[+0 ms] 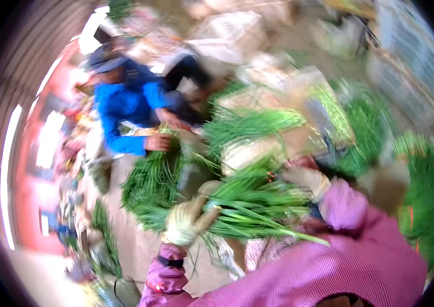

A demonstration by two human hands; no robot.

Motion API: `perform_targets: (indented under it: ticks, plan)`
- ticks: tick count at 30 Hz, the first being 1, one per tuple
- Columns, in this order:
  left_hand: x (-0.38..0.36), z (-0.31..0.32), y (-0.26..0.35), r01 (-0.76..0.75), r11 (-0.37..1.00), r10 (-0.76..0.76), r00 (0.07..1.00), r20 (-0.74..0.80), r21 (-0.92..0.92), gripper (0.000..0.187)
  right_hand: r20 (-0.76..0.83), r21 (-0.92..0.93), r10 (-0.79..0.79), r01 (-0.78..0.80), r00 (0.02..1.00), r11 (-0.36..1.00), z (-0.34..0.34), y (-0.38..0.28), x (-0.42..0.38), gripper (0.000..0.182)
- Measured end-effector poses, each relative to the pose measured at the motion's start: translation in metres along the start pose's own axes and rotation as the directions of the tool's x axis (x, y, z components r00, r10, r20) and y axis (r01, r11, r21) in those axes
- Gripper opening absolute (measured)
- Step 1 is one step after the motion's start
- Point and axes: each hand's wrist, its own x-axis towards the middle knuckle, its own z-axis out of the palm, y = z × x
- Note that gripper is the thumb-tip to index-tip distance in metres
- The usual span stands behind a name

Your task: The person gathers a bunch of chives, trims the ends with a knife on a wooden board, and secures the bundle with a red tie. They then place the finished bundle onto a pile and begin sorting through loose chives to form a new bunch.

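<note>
A loose bunch of chives (pixel 258 204), long thin green leaves, lies across the front of my body. My left hand (pixel 186 220), in a pale work glove, grips its left end, with thumb and fingers on either side of the stalks. At the bunch's far right side is my gloved right hand (pixel 306 183); motion blur and the leaves hide its fingers. Another bundle of chives (pixel 258 125) rests just beyond on a tan work surface (pixel 250 153). A larger green heap (pixel 150 184) hangs left of my left hand.
A co-worker in a blue jacket (pixel 125 102) sits ahead to the left, both hands on greens. More greens (pixel 363 123) lie at the right. White crates (pixel 227 36) stand at the back, and a pale crate (pixel 416 46) stands upper right. Other people line the left wall.
</note>
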Motion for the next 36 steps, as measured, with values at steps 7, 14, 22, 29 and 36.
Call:
perform_targets:
  ticks: [7, 14, 22, 29, 36]
  plan:
    - [-0.009, -0.005, -0.004, -0.04, 0.999, 0.035, 0.985, -0.171, -0.026, 0.054, 0.106, 0.83, 0.521, -0.364, 0.847, 0.423, -0.002, 0.013, -0.026, 0.048]
    - [-0.033, -0.006, -0.002, -0.019, 0.999, 0.015, 0.993, -0.115, -0.035, 0.061, 0.109, 0.642, 0.493, -0.44, 0.863, 0.628, 0.001, -0.005, -0.015, 0.042]
    - [-0.047, -0.001, 0.009, 0.043, 0.997, -0.046, 0.998, -0.051, -0.063, 0.061, -0.002, 0.415, 0.414, -0.376, 0.91, 0.829, 0.008, -0.004, -0.018, 0.037]
    - [-0.051, 0.012, 0.016, 0.128, 0.98, -0.13, 0.992, -0.004, -0.15, 0.056, -0.1, 0.363, 0.313, -0.258, 0.945, 0.895, 0.013, -0.012, -0.018, 0.036]
    - [-0.053, 0.036, 0.02, 0.143, 0.972, -0.144, 0.99, 0.01, -0.185, 0.054, 0.017, 0.078, 0.293, -0.294, 0.956, 0.953, -0.01, -0.034, -0.033, 0.039]
